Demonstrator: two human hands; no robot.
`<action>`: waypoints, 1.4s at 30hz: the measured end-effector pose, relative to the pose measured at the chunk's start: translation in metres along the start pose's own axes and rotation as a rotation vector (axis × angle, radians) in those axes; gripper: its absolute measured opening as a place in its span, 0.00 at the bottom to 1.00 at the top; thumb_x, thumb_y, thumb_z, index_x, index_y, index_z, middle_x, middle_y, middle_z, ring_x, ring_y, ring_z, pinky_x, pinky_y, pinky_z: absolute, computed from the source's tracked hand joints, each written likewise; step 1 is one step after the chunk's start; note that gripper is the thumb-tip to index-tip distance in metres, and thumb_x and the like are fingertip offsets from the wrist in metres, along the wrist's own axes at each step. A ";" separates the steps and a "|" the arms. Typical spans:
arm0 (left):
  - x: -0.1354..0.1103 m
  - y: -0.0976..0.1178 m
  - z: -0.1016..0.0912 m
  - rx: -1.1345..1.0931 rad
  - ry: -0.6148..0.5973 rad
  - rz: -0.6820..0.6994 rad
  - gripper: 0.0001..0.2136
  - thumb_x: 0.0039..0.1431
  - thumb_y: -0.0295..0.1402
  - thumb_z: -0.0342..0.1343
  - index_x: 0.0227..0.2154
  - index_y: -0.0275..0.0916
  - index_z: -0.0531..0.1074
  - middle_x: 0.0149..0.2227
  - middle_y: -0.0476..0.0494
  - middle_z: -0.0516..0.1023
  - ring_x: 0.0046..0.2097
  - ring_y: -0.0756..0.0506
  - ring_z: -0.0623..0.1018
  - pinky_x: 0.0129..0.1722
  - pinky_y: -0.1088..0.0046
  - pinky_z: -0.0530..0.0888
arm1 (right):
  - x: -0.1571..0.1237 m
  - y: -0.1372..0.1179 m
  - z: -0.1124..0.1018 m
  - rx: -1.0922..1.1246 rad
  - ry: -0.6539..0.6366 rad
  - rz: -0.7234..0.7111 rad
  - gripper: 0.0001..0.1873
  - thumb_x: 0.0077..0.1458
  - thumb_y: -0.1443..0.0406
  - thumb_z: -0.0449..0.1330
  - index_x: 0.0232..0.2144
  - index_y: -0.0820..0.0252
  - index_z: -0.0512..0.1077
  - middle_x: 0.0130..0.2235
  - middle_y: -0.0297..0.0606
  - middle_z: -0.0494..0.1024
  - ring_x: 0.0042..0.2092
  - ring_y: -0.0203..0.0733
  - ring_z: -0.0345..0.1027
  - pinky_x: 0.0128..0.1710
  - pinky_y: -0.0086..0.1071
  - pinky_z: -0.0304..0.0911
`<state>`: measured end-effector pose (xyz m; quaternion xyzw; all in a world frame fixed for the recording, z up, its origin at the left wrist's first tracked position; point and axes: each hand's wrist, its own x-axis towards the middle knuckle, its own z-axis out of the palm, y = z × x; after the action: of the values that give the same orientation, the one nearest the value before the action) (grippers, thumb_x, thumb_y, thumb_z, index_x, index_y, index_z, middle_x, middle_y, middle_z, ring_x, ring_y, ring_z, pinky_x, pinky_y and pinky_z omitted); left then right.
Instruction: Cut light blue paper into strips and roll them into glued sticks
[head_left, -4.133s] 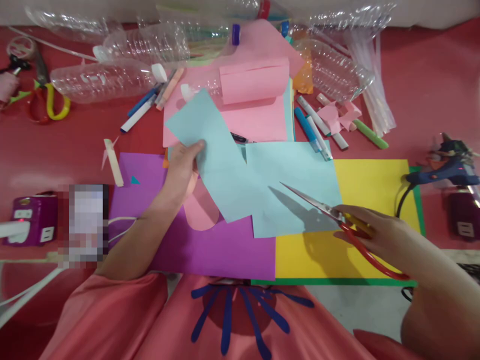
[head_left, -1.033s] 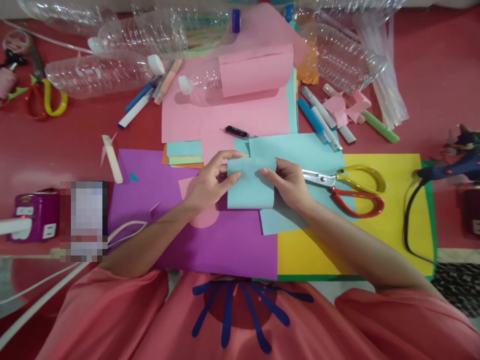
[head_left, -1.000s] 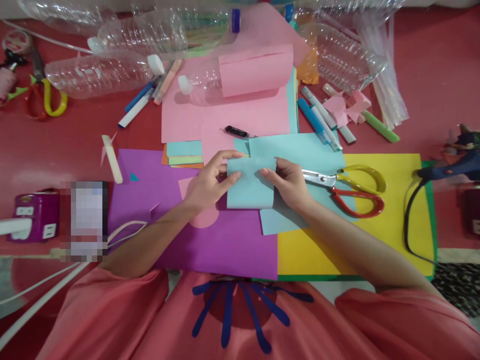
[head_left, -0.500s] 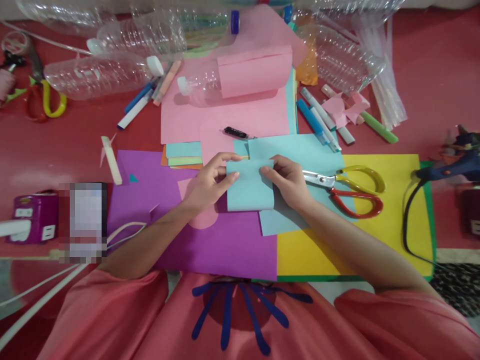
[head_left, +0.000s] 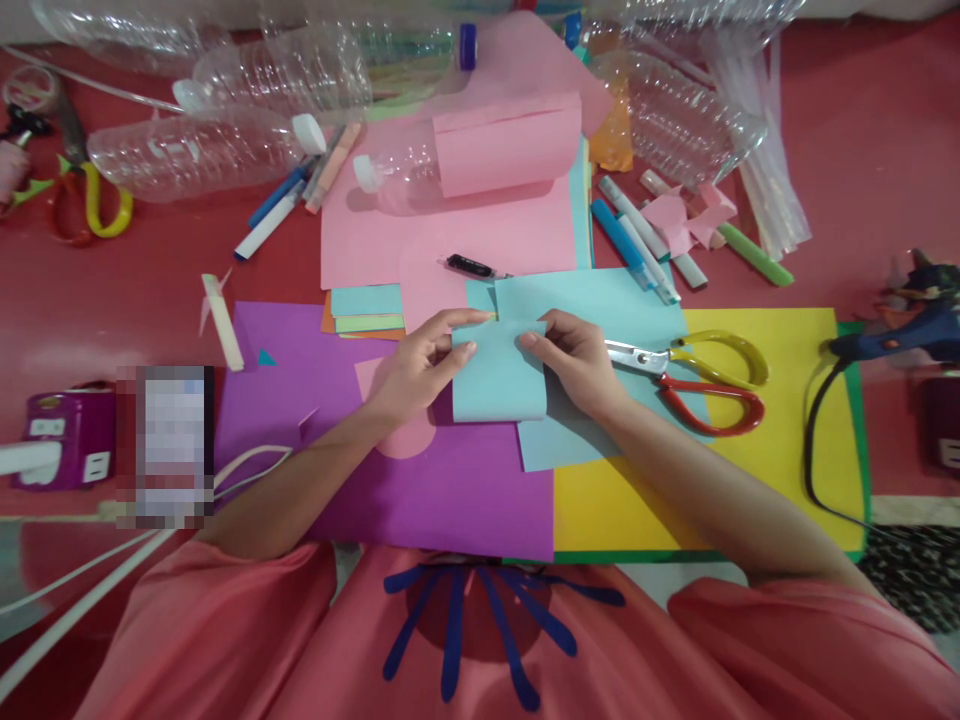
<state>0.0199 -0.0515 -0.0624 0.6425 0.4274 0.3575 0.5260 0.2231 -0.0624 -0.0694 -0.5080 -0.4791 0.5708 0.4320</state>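
Observation:
A folded piece of light blue paper point(head_left: 499, 378) is held up between my two hands, its rounded fold toward me. My left hand point(head_left: 429, 365) grips its left edge, thumb in front and index finger stretched along the top. At the upper right corner, my right hand point(head_left: 577, 355) pinches it between thumb and fingers. Under my right hand lies a larger light blue sheet point(head_left: 570, 450). Scissors point(head_left: 697, 380) with one yellow and one red handle rest on that sheet, their blade tips hidden by my right hand. A pink paper piece point(head_left: 401, 435) lies below my left hand.
Purple paper point(head_left: 450, 510) and yellow paper point(head_left: 637, 510) cover the near table. Behind are a pink-wrapped bottle point(head_left: 510, 150), clear bottles point(head_left: 202, 150), markers point(head_left: 622, 235) and a black pen point(head_left: 471, 266). A glue gun point(head_left: 900, 335) lies right; a phone point(head_left: 174, 440) lies left.
My left index finger has slid slightly to the right along the paper's top edge. The paper and my right hand have barely moved.

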 end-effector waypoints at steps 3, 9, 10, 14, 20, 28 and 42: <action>0.000 0.000 0.000 0.012 0.006 0.004 0.09 0.60 0.30 0.55 0.43 0.41 0.74 0.17 0.60 0.48 0.19 0.55 0.49 0.18 0.77 0.50 | 0.000 0.001 0.000 -0.010 0.009 -0.008 0.26 0.47 0.46 0.67 0.20 0.57 0.63 0.18 0.25 0.59 0.22 0.29 0.51 0.22 0.28 0.46; 0.000 -0.001 -0.001 0.018 0.012 0.003 0.10 0.61 0.30 0.55 0.44 0.41 0.74 0.17 0.60 0.47 0.19 0.54 0.49 0.18 0.77 0.50 | 0.000 0.001 0.001 -0.016 -0.003 -0.003 0.27 0.46 0.43 0.66 0.20 0.57 0.63 0.17 0.25 0.58 0.21 0.29 0.50 0.21 0.29 0.45; 0.000 -0.002 0.000 0.019 0.011 0.003 0.10 0.61 0.30 0.55 0.44 0.41 0.74 0.17 0.60 0.48 0.19 0.54 0.49 0.18 0.77 0.50 | 0.000 0.001 0.001 -0.017 -0.003 -0.005 0.27 0.46 0.43 0.66 0.20 0.57 0.63 0.17 0.25 0.58 0.21 0.29 0.50 0.21 0.29 0.45; 0.000 0.000 0.000 0.018 0.009 -0.007 0.08 0.61 0.31 0.55 0.42 0.41 0.74 0.17 0.60 0.49 0.19 0.54 0.50 0.19 0.77 0.51 | 0.000 0.000 0.000 -0.025 -0.005 -0.008 0.26 0.48 0.45 0.66 0.19 0.57 0.63 0.17 0.25 0.57 0.21 0.29 0.49 0.22 0.29 0.45; -0.001 0.000 -0.001 0.013 0.008 -0.031 0.13 0.62 0.32 0.55 0.49 0.42 0.72 0.16 0.61 0.50 0.18 0.54 0.50 0.19 0.76 0.52 | 0.000 0.000 0.001 -0.038 0.000 -0.014 0.27 0.48 0.44 0.65 0.19 0.57 0.63 0.17 0.24 0.56 0.21 0.29 0.49 0.22 0.29 0.45; 0.000 0.000 -0.001 -0.002 -0.001 -0.044 0.09 0.62 0.34 0.55 0.44 0.42 0.73 0.16 0.60 0.47 0.18 0.54 0.49 0.19 0.76 0.51 | 0.000 0.000 0.000 -0.044 -0.002 -0.001 0.29 0.46 0.41 0.64 0.19 0.57 0.63 0.17 0.25 0.57 0.21 0.29 0.49 0.22 0.30 0.45; 0.000 0.002 -0.001 0.009 0.005 -0.072 0.09 0.61 0.34 0.55 0.43 0.42 0.74 0.16 0.60 0.48 0.19 0.53 0.50 0.20 0.75 0.52 | 0.000 -0.001 0.001 -0.051 0.004 -0.005 0.28 0.48 0.42 0.65 0.19 0.57 0.62 0.18 0.26 0.55 0.22 0.30 0.47 0.23 0.30 0.46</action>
<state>0.0195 -0.0515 -0.0605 0.6281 0.4532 0.3378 0.5347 0.2218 -0.0627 -0.0681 -0.5188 -0.4938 0.5565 0.4211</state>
